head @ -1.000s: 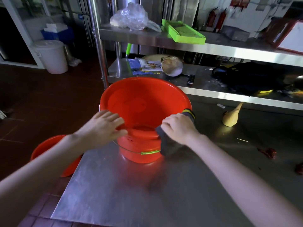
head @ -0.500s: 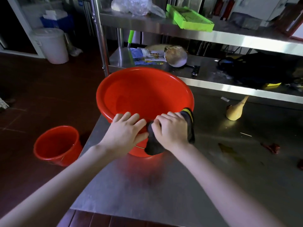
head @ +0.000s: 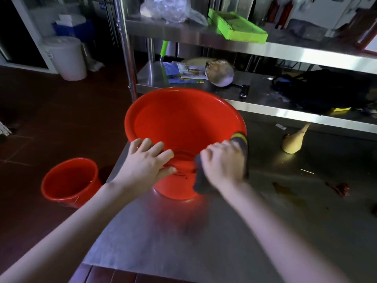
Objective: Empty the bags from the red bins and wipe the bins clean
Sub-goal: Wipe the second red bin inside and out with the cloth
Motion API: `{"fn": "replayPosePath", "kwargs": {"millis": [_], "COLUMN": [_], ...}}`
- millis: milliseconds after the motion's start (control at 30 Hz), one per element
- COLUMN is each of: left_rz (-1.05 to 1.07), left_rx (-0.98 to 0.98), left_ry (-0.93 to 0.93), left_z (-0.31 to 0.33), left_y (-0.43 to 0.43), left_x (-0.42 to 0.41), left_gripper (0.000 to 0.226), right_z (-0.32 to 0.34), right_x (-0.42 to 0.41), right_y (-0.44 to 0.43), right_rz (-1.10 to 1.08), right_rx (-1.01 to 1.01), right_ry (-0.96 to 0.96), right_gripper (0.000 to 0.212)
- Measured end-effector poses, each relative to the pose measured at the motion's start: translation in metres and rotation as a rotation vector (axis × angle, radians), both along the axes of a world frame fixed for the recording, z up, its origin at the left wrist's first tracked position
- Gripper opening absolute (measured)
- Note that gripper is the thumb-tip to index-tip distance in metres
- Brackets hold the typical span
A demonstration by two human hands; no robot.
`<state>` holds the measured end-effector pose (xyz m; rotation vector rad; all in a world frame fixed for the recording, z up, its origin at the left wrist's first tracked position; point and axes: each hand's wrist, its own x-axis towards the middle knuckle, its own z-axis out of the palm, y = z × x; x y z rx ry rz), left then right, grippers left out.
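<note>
A large red bin (head: 179, 119) stands upright on the steel table (head: 183, 242), empty inside. My left hand (head: 146, 164) lies flat on the bin's near rim and outer wall, fingers spread. My right hand (head: 222, 164) presses a dark grey cloth (head: 201, 184) with a yellow-striped edge against the near outer wall, just right of the left hand. A second, smaller red bin (head: 69, 180) sits on the floor to the left of the table, also empty.
A beige gourd-shaped object (head: 293, 141) and reddish scraps (head: 338, 189) lie on the table to the right. Behind stand steel shelves (head: 265, 50) with a green tray (head: 236, 26), a clear plastic bag (head: 169, 9) and a black bag (head: 326, 88). A white bucket (head: 65, 58) stands far left.
The bin sits further from me with my hands closer together on its near side. The cloth has slid down along the outer wall. The floor bin has come fully into sight.
</note>
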<state>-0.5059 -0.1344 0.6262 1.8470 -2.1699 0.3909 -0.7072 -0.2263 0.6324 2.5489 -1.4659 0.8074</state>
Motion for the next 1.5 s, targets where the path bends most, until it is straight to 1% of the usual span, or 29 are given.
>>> {"fn": "replayPosePath", "kwargs": {"millis": [67,133,167,233,300,367,400,433,500,533,600,667,733,800,867,933,1000,1100,1200,1267,1367,1433,1500], "left_rz": [0.006,-0.004,-0.012,-0.014,-0.031,-0.054,-0.053,-0.044,-0.008,0.016,0.045,0.012,-0.078,-0.090,-0.045,-0.027,-0.003,0.049,0.096,0.109,0.104,0.100,0.088], "left_rx": [-0.052,-0.073,-0.079,-0.098,-0.114,-0.141,-0.158,-0.168,-0.160,-0.149,-0.117,-0.073,-0.007,0.067,0.136,0.157,0.099,-0.021,-0.040,-0.055,-0.103,-0.123,-0.160], "left_ry": [0.029,0.076,0.092,0.123,0.128,0.125,0.118,0.109,0.100,0.090,0.068,0.080,0.100,0.062,0.027,0.046,0.071,0.088,0.067,0.053,0.111,0.163,0.198], "left_z": [-0.004,-0.010,-0.014,-0.018,-0.021,-0.024,-0.025,-0.025,-0.019,-0.015,-0.008,-0.004,0.001,0.006,0.011,0.010,0.003,-0.007,-0.005,-0.005,-0.012,-0.016,-0.021], "left_y": [0.005,0.012,0.015,0.019,0.017,0.015,0.014,0.013,0.010,0.008,0.006,0.011,0.016,0.018,0.018,0.017,0.017,0.019,0.017,0.019,0.024,0.027,0.029], "left_x": [-0.012,-0.013,-0.011,-0.013,-0.021,-0.027,-0.027,-0.028,-0.036,-0.041,-0.049,-0.043,-0.015,0.025,0.059,0.064,0.046,0.019,0.006,-0.006,-0.015,-0.014,-0.016], "left_gripper": [0.044,0.044,0.045,0.044,0.042,0.041,0.040,0.040,0.039,0.038,0.034,0.035,0.045,0.055,0.063,0.067,0.067,0.055,0.049,0.044,0.042,0.046,0.048], "right_z": [-0.007,-0.008,-0.004,0.008,0.026,0.035,0.034,0.031,0.021,0.014,0.000,-0.004,-0.007,0.000,0.010,0.021,0.028,0.026,0.010,0.000,-0.002,0.005,0.017], "right_x": [0.025,0.024,0.013,-0.015,-0.042,-0.061,-0.065,-0.064,-0.049,-0.035,-0.009,0.008,0.008,-0.002,-0.015,-0.023,-0.030,-0.031,-0.003,0.026,0.036,0.014,-0.014], "right_y": [0.031,0.032,0.024,-0.003,-0.043,-0.075,-0.081,-0.078,-0.049,-0.029,0.009,0.028,0.026,0.010,-0.016,-0.044,-0.065,-0.065,-0.017,0.021,0.040,0.017,-0.021], "right_rz": [0.033,0.161,0.243,0.375,0.380,0.314,0.279,0.230,0.135,0.125,0.132,0.174,0.257,0.339,0.407,0.429,0.394,0.274,0.174,0.147,0.286,0.413,0.432], "right_rx": [-0.032,-0.056,-0.067,-0.029,0.103,0.190,0.197,0.195,0.188,0.143,0.044,-0.012,-0.066,-0.068,-0.009,0.089,0.128,0.143,0.052,0.009,-0.048,-0.037,0.069], "right_ry": [-0.043,-0.047,-0.008,0.127,0.266,0.384,0.384,0.345,0.248,0.197,0.095,0.019,0.021,0.028,0.082,0.205,0.265,0.198,0.119,0.076,0.021,0.092,0.209], "right_gripper": [0.032,0.030,0.029,0.031,0.035,0.033,0.033,0.038,0.052,0.053,0.043,0.038,0.037,0.035,0.035,0.042,0.049,0.056,0.049,0.042,0.037,0.037,0.041]}}
